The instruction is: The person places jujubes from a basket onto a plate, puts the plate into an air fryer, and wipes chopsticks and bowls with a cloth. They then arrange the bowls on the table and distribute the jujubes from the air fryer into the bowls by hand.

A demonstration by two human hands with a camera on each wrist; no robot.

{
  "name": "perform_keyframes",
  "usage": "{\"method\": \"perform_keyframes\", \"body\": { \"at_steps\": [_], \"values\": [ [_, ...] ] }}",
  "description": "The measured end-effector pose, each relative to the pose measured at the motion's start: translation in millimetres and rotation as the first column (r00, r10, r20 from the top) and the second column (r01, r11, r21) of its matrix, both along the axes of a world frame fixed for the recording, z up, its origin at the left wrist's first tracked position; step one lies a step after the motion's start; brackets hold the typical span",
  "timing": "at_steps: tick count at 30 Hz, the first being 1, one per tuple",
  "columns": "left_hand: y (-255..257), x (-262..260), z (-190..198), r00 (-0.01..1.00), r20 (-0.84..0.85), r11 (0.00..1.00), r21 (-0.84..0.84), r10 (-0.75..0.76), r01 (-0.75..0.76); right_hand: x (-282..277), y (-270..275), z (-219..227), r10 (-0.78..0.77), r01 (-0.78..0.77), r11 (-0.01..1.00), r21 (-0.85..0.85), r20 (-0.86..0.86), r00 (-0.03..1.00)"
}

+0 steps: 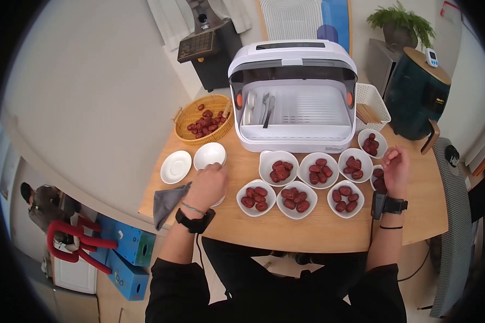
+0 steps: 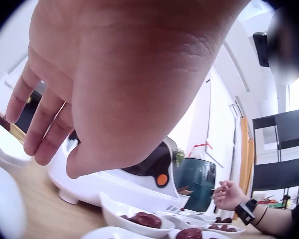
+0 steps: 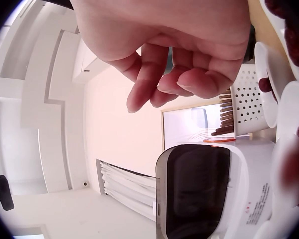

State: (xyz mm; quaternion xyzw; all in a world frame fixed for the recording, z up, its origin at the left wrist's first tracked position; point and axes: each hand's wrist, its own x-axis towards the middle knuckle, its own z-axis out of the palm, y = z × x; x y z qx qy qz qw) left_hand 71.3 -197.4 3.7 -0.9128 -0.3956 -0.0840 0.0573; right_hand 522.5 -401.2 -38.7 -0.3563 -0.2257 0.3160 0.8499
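Note:
My left hand (image 1: 213, 182) hovers at the left of the table, fingers pointing down and nothing seen in its grasp. It overlaps a small white bowl (image 1: 210, 154), and the edge of other white dishware shows beneath the hand. A white saucer (image 1: 175, 167) lies to its left, next to a folded grey cloth (image 1: 168, 203). My right hand (image 1: 396, 164) is raised at the right, fingers loosely curled around nothing, in front of a bowl of red dates (image 1: 379, 180) that it partly hides. Several white bowls with red dates (image 1: 293, 199) stand in two rows between my hands.
Behind the bowls stands a white dish box (image 1: 293, 141) with its front open and cutlery (image 1: 269, 110) inside. A wicker basket of dates (image 1: 206, 121) sits back left. A white perforated basket (image 1: 376, 102) and a green air fryer (image 1: 419, 97) stand back right.

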Motion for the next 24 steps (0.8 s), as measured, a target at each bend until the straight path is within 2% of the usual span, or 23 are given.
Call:
{"method": "perform_keyframes", "body": {
  "at_steps": [2, 3, 5, 6, 8, 9, 11, 12, 14, 16, 18, 19, 21, 22, 24],
  "values": [
    [-1.8, 23.4, -9.1, 0.979, 0.057, 0.977, -0.074, -0.195, 0.199, -1.2, 0.8, 0.2, -0.002, 0.002, 1.0, -0.003, -0.003, 1.0],
    [3.4, 36.6, -16.2, 0.979, 0.059, 0.977, -0.073, -0.194, 0.198, -1.4, 0.8, 0.7, 0.012, -0.012, 1.0, -0.009, -0.005, 1.0],
    [20.6, 61.8, -29.8, 0.91, 0.211, 0.925, -0.057, -0.356, 0.375, -0.5, 0.7, 0.7, 0.026, -0.026, 1.0, -0.014, -0.004, 1.0],
    [25.2, 69.2, -30.3, 0.909, 0.214, 0.925, -0.055, -0.357, 0.376, 0.4, 1.0, -0.6, 0.023, -0.023, 1.0, -0.014, -0.012, 1.0],
    [30.9, 80.1, -29.8, 0.955, 0.067, 0.937, -0.184, -0.29, 0.297, 1.8, 1.0, -1.2, 0.018, -0.018, 1.0, -0.012, -0.018, 1.0],
    [31.5, 81.0, -29.7, 0.954, 0.068, 0.937, -0.181, -0.293, 0.3, 1.7, 1.3, -1.4, 0.013, -0.013, 1.0, -0.016, -0.034, 0.999],
    [35.8, 77.6, -27.8, 0.947, 0.107, 0.903, -0.285, -0.303, 0.321, 1.6, 1.5, -0.9, 0.001, -0.001, 1.0, -0.016, -0.054, 0.999],
    [38.3, 73.4, -26.8, 0.946, 0.102, 0.902, -0.285, -0.308, 0.325, 0.8, 1.3, -0.6, 0.016, -0.016, 1.0, -0.005, -0.037, 0.999],
    [41.8, 60.9, -24.1, 0.909, 0.158, 0.835, -0.359, -0.387, 0.418, 0.3, 0.8, -0.6, 0.031, -0.031, 1.0, 0.004, -0.027, 0.999],
    [40.1, 49.4, -22.7, 0.921, 0.17, 0.832, -0.396, -0.35, 0.389, -1.6, 1.5, 1.2, 0.037, -0.038, 0.999, -0.004, -0.026, 0.999],
    [36.1, 38.8, -19.6, 0.931, 0.263, 0.82, -0.451, -0.255, 0.352, -3.2, 1.7, 2.4, 0.034, -0.034, 0.999, -0.008, -0.023, 0.999],
    [34.6, 32.6, -19.2, 0.932, 0.26, 0.822, -0.451, -0.252, 0.348, -3.4, 1.4, 2.9, 0.024, -0.024, 1.0, -0.012, -0.016, 1.0],
    [32.7, 19.9, -16.5, 0.893, 0.36, 0.869, -0.307, -0.27, 0.387, -3.8, 0.8, 3.9, 0.027, -0.027, 1.0, -0.011, -0.015, 1.0],
    [30.6, 12.3, -13.9, 0.894, 0.359, 0.872, -0.305, -0.267, 0.383, -3.7, 1.3, 3.0, 0.028, -0.028, 1.0, -0.014, -0.012, 1.0],
    [24.4, -2.7, -4.9, 0.875, 0.445, 0.92, -0.229, -0.193, 0.319, -1.5, 2.8, -0.9, 0.023, -0.023, 1.0, -0.017, -0.007, 1.0]
  ]
}}
